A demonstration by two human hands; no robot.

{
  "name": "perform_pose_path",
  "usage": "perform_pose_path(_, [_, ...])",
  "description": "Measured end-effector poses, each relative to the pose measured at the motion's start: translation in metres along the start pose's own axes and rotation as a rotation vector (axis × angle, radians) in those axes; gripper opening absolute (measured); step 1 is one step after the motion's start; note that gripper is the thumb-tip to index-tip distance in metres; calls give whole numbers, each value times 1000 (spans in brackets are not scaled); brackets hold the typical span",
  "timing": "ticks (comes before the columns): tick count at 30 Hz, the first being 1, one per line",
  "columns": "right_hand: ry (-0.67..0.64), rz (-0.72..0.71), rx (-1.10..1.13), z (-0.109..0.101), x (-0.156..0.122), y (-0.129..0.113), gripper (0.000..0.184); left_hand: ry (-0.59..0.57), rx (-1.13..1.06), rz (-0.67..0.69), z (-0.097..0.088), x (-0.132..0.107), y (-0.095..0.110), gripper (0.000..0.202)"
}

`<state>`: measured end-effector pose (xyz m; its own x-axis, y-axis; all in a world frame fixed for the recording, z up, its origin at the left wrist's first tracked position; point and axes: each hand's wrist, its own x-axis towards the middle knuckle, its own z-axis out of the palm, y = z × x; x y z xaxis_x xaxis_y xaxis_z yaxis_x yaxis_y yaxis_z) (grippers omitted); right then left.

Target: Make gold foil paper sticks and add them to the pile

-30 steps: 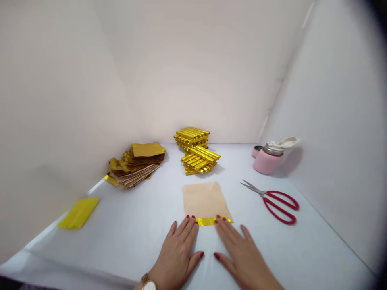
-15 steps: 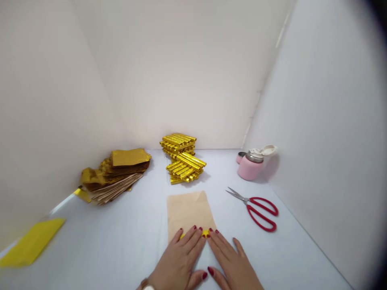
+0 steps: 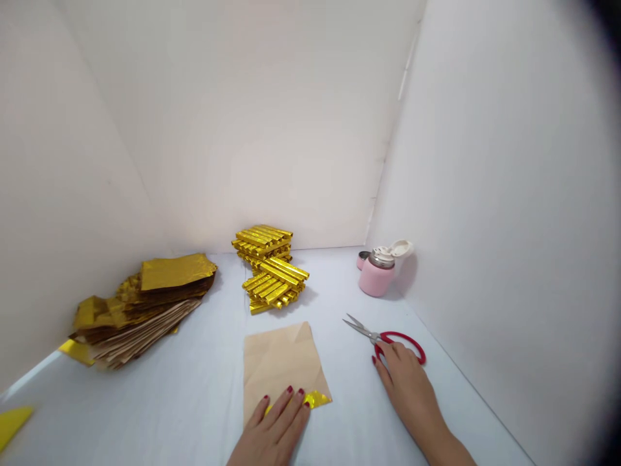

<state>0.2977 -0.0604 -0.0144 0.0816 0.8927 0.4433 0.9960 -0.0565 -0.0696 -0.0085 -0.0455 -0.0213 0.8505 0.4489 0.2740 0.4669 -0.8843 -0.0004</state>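
My left hand (image 3: 274, 427) lies flat, fingers stretched out, on the near part of a sheet of tan paper (image 3: 281, 362). The sheet's near edge is folded over, and its gold foil side (image 3: 317, 399) shows beside my fingertips. To the right, my right hand (image 3: 405, 375) is closed over the near handle loop of a pair of scissors (image 3: 403, 335) with red handles. The scissors still rest on the table, their slightly parted blades pointing left and away from me. Part of the near loop is hidden under my fingers.
Behind the sheet stand crisscross stacks of rolled gold paper sticks (image 3: 274, 278). A thick pile of gold-and-tan sheets (image 3: 165, 278) leans at the left. A pink bottle (image 3: 377, 278) with its lid up stands at the back right. A yellow piece (image 3: 12, 424) lies front left. White walls surround the table.
My right hand has left the folded paper edge and moved right onto the scissors. My left hand stays on the sheet. The camera view has swung to the right.
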Motion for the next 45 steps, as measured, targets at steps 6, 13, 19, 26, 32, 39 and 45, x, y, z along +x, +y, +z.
perform_pose_path(6, [14, -37, 6, -5, -8, -8, 37, -66, -21, -11, -7, 0, 4, 69])
perform_pose_path(13, [11, -123, 160, -27, -34, -21, 31, -180, -120, -111, -26, 0, 16, 57])
perform_pose_path(19, [-48, -292, 178, -37, -49, -15, 35, -167, -177, -147, -32, 1, 19, 57])
perform_pose_path(26, [-92, -346, 138, -36, -47, -17, 37, -124, -161, -131, -31, 0, 20, 63])
perform_pose_path(32, [-85, -379, 162, -40, -39, -23, 37, -123, -124, -105, -22, 1, 16, 61])
perform_pose_path(39, [-54, -460, 139, -36, -40, -21, 40, -305, -179, -79, -53, 29, 15, 54])
perform_pose_path(45, [-55, -478, 104, -39, -38, -23, 41, -241, -285, -5, -60, 41, 4, 31])
